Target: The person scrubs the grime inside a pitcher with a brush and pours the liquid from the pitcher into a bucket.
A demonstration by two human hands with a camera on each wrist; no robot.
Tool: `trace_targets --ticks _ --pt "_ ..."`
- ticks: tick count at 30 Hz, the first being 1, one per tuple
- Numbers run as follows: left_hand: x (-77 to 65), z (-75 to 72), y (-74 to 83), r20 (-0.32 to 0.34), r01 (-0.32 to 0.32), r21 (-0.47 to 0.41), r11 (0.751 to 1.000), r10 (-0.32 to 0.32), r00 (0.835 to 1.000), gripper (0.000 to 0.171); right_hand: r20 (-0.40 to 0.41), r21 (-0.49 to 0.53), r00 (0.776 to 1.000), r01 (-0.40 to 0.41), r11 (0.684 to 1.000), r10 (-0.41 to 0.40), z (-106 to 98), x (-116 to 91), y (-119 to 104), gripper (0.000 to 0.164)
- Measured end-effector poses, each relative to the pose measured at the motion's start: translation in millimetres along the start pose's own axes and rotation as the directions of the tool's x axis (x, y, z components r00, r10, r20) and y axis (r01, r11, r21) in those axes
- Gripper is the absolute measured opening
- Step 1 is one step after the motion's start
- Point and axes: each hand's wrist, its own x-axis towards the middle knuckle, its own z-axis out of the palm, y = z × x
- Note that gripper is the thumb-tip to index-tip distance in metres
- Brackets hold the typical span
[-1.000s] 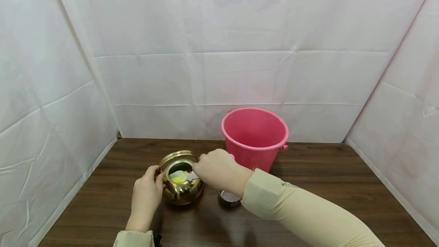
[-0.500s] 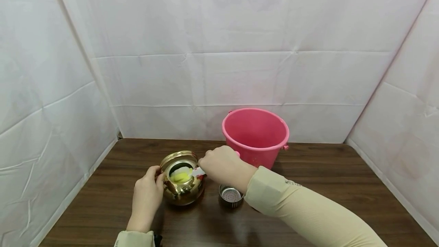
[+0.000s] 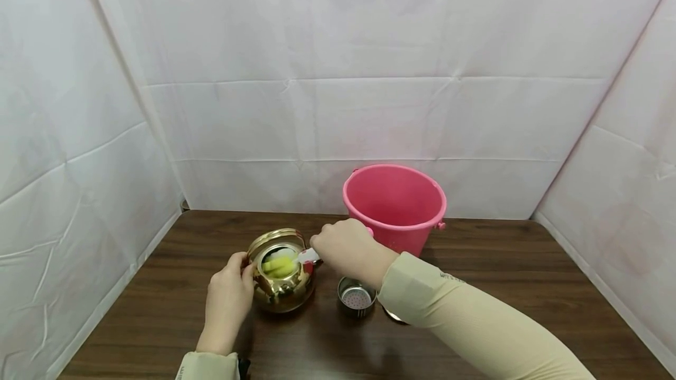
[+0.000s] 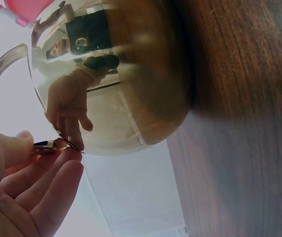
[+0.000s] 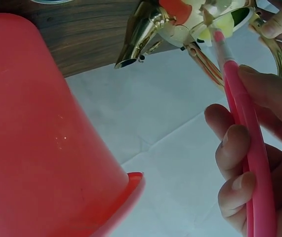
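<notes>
1. Left of the kettle (image 3: 282,296), the left hand (image 3: 229,292) pinched the handle (image 3: 276,234) at its foot, blocking close approach; farther left, the table (image 3: 169,292) gave passage.
2. Behind the kettle, a strip of table before the cloth (image 3: 369,75) left room.
3. At the kettle's mouth, the brush (image 5: 252,148) obstructed entry from the right.
4. Right of the kettle, the strainer (image 3: 357,298), right hand (image 3: 351,254), sleeve (image 3: 470,324) and bucket (image 3: 393,234) stood in the way.
5. In front of the kettle, a hand could pass between left hand and sleeve.
</notes>
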Motion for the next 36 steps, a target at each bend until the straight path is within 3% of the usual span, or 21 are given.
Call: trace_targets --ticks 12,36 --pt "0.9 -1.2 4.5 0.005 -0.032 0.005 0.999 0.032 0.999 0.016 -0.009 -0.041 1.000 0.000 0.999 -0.001 0 3 -4 0.022" --pt "1.9 -0.4 4.3 0.045 0.024 -0.006 1.000 -0.024 0.999 0.019 -0.099 -0.120 0.989 0.101 0.988 -0.113 -2 0 -14 0.017"
